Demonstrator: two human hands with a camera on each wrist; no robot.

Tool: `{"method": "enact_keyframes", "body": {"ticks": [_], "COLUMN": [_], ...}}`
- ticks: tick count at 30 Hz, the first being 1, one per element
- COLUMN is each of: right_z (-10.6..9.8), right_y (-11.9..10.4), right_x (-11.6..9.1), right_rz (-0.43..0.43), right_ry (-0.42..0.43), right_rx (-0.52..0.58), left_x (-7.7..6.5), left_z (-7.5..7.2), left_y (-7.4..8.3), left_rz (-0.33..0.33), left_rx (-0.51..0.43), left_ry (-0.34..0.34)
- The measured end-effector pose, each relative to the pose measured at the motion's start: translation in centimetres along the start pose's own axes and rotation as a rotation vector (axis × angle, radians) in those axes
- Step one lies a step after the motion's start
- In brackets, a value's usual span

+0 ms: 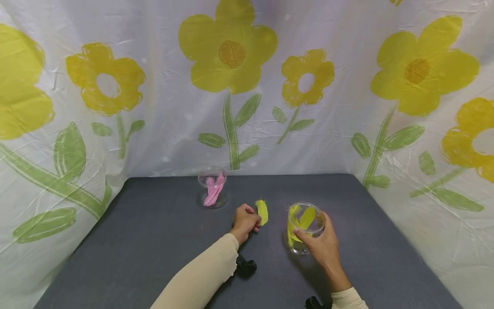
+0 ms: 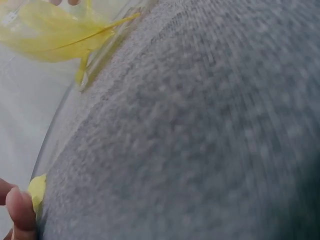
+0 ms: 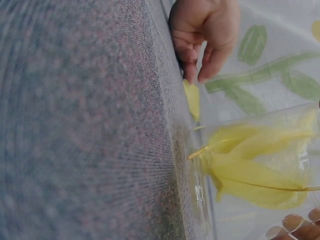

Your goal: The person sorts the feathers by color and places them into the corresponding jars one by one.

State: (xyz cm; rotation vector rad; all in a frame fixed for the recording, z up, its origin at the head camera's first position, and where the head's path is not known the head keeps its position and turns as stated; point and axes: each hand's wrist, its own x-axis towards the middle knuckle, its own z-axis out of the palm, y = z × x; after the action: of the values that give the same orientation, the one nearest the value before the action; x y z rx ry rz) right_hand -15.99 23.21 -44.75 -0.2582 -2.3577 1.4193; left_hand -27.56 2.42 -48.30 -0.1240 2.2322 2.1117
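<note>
Near the middle of the table, my left hand (image 1: pixel 246 222) has its fingertips at the edge of a yellow feather (image 1: pixel 262 212). In the right wrist view a gap shows between the left hand's thumb and finger, with the feather (image 3: pixel 192 100) just beyond the fingertips. My right hand (image 1: pixel 322 244) grips a clear round container (image 1: pixel 305 249) from its right side, thumb in front. Several yellow feathers (image 3: pixel 255 175) lean inside that container, which stands upright on the table. The left wrist view catches only some left fingertips (image 2: pixel 21 207) beside the loose feather.
A second clear container (image 1: pixel 214 205) holding pink feathers (image 1: pixel 214 189) stands at the back, left of centre. Dark grey cloth covers the table (image 1: pixel 154 240). White curtains with yellow flowers (image 1: pixel 231 53) enclose its back and sides. Black wrist devices (image 1: pixel 246 266) sit under the forearms.
</note>
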Motion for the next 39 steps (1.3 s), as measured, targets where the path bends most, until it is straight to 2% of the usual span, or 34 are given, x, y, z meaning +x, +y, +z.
{"method": "enact_keyframes", "body": {"ticks": [3, 6, 20, 25, 29, 35, 39], "right_z": [-0.03, 0.02, 0.17, 0.12, 0.03, 0.01, -0.02], "right_y": [-0.01, -0.02, -0.26, -0.28, -0.35, -0.38, -0.32], "right_x": [-0.09, -0.13, -0.11, -0.23, -0.27, -0.13, -0.06], "right_rz": [0.004, 0.009, 0.001, 0.010, 0.013, 0.015, 0.011], "right_ry": [-0.005, -0.006, -0.002, -0.008, -0.011, -0.008, -0.004], "right_rx": [-0.003, -0.002, 0.011, 0.005, -0.002, -0.005, -0.004], "left_x": [-0.08, -0.10, 0.21, 0.02, -0.17, -0.36, -0.32], "left_z": [0.36, 0.61, 1.03, 1.00, 0.92, 0.73, 0.42], "left_y": [0.14, 0.21, 0.03, -0.05, -0.22, -0.34, -0.28], "left_rz": [-0.012, -0.005, -0.022, -0.013, 0.012, 0.082, 0.129], "left_rx": [0.068, 0.106, 0.129, 0.110, 0.067, -0.019, -0.038], "left_ry": [0.047, 0.066, 0.116, 0.124, 0.103, 0.071, 0.050]}}
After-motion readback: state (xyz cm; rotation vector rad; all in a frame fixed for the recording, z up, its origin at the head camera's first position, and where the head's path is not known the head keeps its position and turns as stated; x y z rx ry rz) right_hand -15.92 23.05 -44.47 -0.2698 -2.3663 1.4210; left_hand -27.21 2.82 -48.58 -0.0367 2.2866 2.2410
